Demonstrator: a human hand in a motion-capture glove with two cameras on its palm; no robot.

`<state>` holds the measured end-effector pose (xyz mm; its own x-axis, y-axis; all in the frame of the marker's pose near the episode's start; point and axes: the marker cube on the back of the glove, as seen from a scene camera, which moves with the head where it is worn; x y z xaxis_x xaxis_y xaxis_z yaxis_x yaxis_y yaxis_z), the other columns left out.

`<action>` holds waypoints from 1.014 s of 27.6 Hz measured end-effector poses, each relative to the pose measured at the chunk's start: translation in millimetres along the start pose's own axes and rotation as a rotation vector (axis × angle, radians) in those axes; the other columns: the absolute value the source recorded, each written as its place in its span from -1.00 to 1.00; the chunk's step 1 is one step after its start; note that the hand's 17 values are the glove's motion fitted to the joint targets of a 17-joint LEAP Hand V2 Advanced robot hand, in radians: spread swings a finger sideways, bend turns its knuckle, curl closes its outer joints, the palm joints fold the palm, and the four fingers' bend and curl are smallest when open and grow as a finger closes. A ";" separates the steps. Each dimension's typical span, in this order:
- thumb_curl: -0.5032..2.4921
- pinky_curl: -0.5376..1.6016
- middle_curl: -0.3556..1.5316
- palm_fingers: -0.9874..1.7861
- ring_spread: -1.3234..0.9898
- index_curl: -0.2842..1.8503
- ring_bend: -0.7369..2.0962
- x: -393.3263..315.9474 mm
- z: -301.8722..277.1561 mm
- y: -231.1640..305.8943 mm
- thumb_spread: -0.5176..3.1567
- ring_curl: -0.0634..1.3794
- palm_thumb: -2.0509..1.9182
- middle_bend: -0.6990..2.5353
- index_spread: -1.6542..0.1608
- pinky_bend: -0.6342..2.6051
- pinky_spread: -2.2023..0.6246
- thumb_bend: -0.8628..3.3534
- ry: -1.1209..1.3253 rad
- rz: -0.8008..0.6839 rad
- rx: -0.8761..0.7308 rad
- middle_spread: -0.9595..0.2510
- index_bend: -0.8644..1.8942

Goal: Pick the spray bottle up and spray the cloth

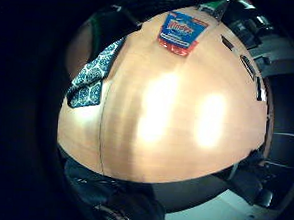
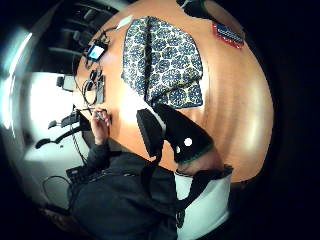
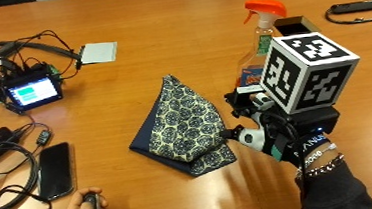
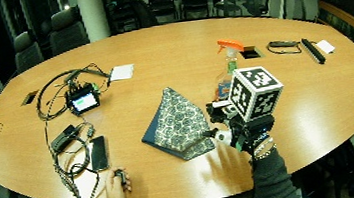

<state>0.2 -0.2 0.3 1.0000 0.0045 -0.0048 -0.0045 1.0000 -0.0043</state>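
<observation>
The cloth (image 3: 185, 127), folded and patterned blue and cream, lies on the table (image 3: 167, 30) just left of my gloved right hand (image 3: 268, 128), its near corner close to my fingers. My hand hovers above the wood holding nothing, though I cannot tell how the fingers are set. The spray bottle (image 3: 259, 46) with its orange trigger stands upright just beyond my hand.

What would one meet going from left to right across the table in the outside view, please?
Small screen device → black phone → white card → patterned cloth → gloved right hand, with the spray bottle behind it.
</observation>
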 end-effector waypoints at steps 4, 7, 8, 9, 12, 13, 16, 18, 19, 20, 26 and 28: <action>-0.61 -0.37 -0.51 0.05 0.14 -0.61 -0.32 -0.1 0.6 -1.2 -0.39 -0.80 0.20 -0.41 0.48 -0.38 0.68 -0.51 0.006 0.005 -0.006 0.54 -0.19; -0.60 -0.34 -0.48 0.04 0.14 -0.58 -0.33 -0.4 0.7 -2.9 -0.31 -0.76 0.21 -0.41 0.42 -0.38 0.70 -0.51 0.010 0.009 -0.009 0.53 -0.20; -0.60 -0.34 -0.47 0.04 0.14 -0.57 -0.33 -0.6 0.7 -3.5 -0.29 -0.75 0.21 -0.41 0.41 -0.39 0.71 -0.51 0.011 0.010 -0.010 0.53 -0.20; -0.60 -0.33 -0.46 0.04 0.14 -0.56 -0.33 -0.9 0.5 -4.1 -0.27 -0.74 0.21 -0.42 0.40 -0.39 0.71 -0.51 0.011 0.010 -0.010 0.52 -0.21; -0.59 -0.31 -0.44 0.04 0.14 -0.54 -0.33 -3.1 0.0 -6.9 -0.22 -0.73 0.22 -0.42 0.37 -0.39 0.73 -0.51 0.011 0.005 -0.007 0.52 -0.22; -0.59 -0.31 -0.43 0.04 0.14 -0.54 -0.34 -4.3 -0.2 -8.2 -0.21 -0.72 0.22 -0.42 0.36 -0.39 0.73 -0.52 0.011 0.003 -0.005 0.52 -0.22; -0.58 -0.30 -0.42 0.04 0.14 -0.52 -0.34 -10.7 0.6 -12.5 -0.18 -0.71 0.23 -0.43 0.35 -0.40 0.73 -0.52 0.015 -0.003 -0.003 0.52 -0.23; -0.57 -0.29 -0.41 0.04 0.14 -0.51 -0.34 -17.4 2.3 -15.4 -0.16 -0.70 0.23 -0.43 0.34 -0.40 0.74 -0.53 0.021 -0.011 -0.004 0.51 -0.24; -0.57 -0.29 -0.40 0.04 0.14 -0.51 -0.34 -20.8 3.3 -16.7 -0.16 -0.69 0.23 -0.44 0.34 -0.40 0.74 -0.53 0.024 -0.016 -0.005 0.51 -0.24; -0.57 -0.28 -0.39 0.04 0.14 -0.51 -0.34 -23.7 4.2 -18.0 -0.15 -0.69 0.24 -0.44 0.33 -0.41 0.74 -0.53 0.026 -0.021 -0.006 0.51 -0.24; -0.55 -0.27 -0.37 0.04 0.14 -0.49 -0.34 -24.8 7.8 -21.8 -0.12 -0.67 0.24 -0.45 0.33 -0.42 0.75 -0.55 0.047 0.001 -0.003 0.51 -0.25; -0.55 -0.26 -0.36 0.04 0.14 -0.48 -0.34 -20.5 6.9 -21.8 -0.12 -0.66 0.25 -0.45 0.32 -0.42 0.75 -0.55 0.061 0.029 0.009 0.51 -0.25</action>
<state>-20.2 -22.0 7.4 0.9973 0.0333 -0.0657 -0.0330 0.9994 0.0058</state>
